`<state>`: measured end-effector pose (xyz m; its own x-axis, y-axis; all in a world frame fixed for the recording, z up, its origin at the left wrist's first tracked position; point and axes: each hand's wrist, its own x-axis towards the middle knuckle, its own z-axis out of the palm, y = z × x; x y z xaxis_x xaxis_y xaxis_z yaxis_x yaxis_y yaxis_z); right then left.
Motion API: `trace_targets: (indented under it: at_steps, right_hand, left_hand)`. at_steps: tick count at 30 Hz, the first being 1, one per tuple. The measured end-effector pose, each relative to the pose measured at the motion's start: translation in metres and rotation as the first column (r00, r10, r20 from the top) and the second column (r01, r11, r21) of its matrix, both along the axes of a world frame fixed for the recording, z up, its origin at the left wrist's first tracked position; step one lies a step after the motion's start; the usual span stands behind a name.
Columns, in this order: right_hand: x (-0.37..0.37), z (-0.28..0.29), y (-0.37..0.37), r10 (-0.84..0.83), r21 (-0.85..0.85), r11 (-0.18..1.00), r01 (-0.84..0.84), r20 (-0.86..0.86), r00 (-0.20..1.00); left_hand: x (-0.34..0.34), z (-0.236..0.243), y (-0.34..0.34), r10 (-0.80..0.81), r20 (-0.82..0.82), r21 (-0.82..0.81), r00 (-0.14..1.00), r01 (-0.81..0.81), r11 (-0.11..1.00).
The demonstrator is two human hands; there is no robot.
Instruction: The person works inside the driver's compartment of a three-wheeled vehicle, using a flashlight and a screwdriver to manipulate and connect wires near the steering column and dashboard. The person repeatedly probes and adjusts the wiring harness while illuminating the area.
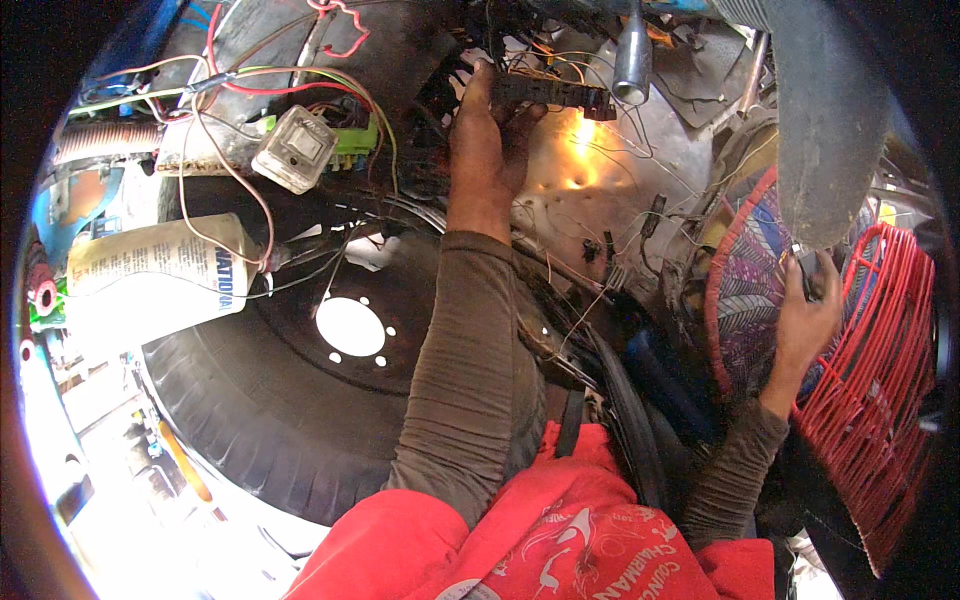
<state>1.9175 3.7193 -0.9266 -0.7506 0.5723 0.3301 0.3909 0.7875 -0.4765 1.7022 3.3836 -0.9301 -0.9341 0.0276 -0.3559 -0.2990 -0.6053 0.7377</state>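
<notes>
My left hand [490, 155] reaches up at top centre, its fingers closed about one end of a long black connector strip [555, 95]. Thin orange and dark wires run from the strip. Off to the right, my right hand [808, 315] pinches a small dark piece with a shiny edge, too small to name. That hand is just below the rounded lower end of a grey-black padded thing [830, 150]. Behind it are a patterned cloth with a red edge [745, 290] and a red corded chair [885, 390].
A large tyre [270, 440] with a dark wheel is at left. Above it hang a clear-covered box [295, 150], loose coloured wires and a whitish plastic container [160, 275]. A dark-handled tool [632, 60] points down near the strip. Light glows on dented sheet metal [565, 185].
</notes>
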Motion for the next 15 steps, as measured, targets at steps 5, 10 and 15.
trace_targets:
  at_steps: [5, 10, 15]
  right_hand:
    - [0.034, -0.006, 0.037, -0.108, 0.084, 0.993, 0.088, 0.274, 0.956]
    - [0.031, 0.005, 0.029, -0.116, 0.256, 0.967, -0.004, 0.449, 0.886]
    - [-0.011, 0.032, -0.041, 0.119, 0.224, 0.967, -0.121, 0.023, 0.993]
  left_hand:
    - [-0.001, -0.002, 0.002, 0.0, -0.013, 0.049, 1.0, 0.001, 0.999]
    - [-0.003, -0.002, -0.001, -0.012, -0.013, 0.076, 1.0, 0.013, 0.997]
    - [-0.004, -0.002, 0.003, -0.021, 0.02, 0.084, 1.0, 0.019, 0.996]
